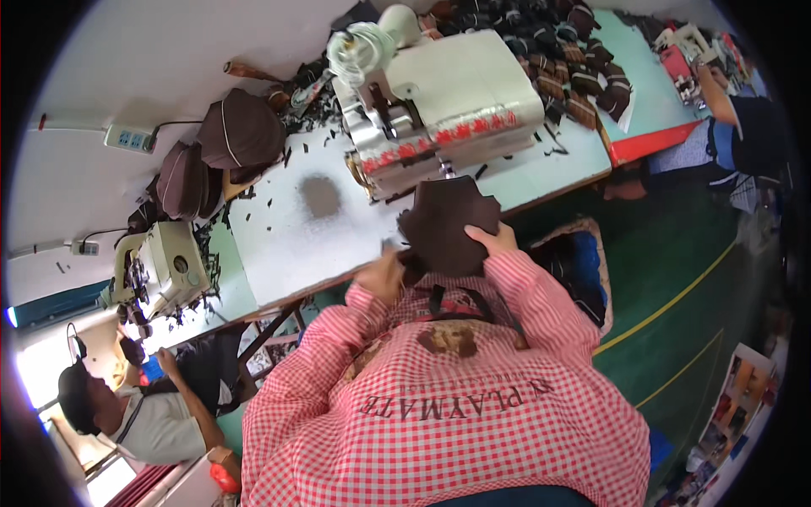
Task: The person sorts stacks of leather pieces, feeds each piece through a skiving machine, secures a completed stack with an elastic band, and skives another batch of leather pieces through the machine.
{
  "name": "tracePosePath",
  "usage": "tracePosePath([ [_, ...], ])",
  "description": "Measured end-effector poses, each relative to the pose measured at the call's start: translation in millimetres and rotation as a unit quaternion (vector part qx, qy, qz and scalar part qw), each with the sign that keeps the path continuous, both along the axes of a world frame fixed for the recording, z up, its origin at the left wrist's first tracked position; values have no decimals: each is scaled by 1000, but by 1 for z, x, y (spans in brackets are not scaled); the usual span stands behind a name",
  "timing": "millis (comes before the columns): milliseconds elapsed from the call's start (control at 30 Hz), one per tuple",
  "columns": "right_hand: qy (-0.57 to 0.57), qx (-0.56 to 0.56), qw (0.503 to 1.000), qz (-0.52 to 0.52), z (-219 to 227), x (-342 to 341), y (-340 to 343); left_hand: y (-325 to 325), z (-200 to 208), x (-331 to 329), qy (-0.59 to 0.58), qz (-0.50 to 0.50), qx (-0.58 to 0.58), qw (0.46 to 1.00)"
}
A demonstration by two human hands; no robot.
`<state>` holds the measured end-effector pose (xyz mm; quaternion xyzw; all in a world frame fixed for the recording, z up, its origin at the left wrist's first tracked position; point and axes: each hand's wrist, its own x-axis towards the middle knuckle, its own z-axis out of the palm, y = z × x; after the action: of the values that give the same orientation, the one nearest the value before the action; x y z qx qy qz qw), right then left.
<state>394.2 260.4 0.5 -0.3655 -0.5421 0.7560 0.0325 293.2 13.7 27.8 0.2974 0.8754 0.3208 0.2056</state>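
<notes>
A dark brown flat piece [448,224] with notched edges, fabric or leather, hangs at the table's front edge, just below the sewing machine [439,101]. My right hand [494,241] grips its right side, thumb on top and fingers hidden beneath. To the left of the piece is my left hand [382,275], near the table edge and smeared by motion; its fingers do not show clearly. The machine's presser area [446,169] stands right behind the piece's upper edge.
Bundled dark brown pieces [242,128] lie at the back left, and many tied bundles [562,59] are heaped behind the machine. A lined bin [604,270] stands by my right arm. Co-workers sit at a left machine [173,262] and at the far right [735,118].
</notes>
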Motion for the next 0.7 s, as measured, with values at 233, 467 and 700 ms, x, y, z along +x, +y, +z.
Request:
tracePosePath([
  [233, -6, 298, 928, 223, 39, -9, -50, 86, 34, 23, 90, 58, -60, 992],
  [467, 9, 173, 956, 235, 10, -15, -43, 59, -13, -12, -271, 168, 102, 942],
  [700, -103, 252, 934, 231, 18, -27, -41, 67, -14, -17, -156, 102, 73, 980],
])
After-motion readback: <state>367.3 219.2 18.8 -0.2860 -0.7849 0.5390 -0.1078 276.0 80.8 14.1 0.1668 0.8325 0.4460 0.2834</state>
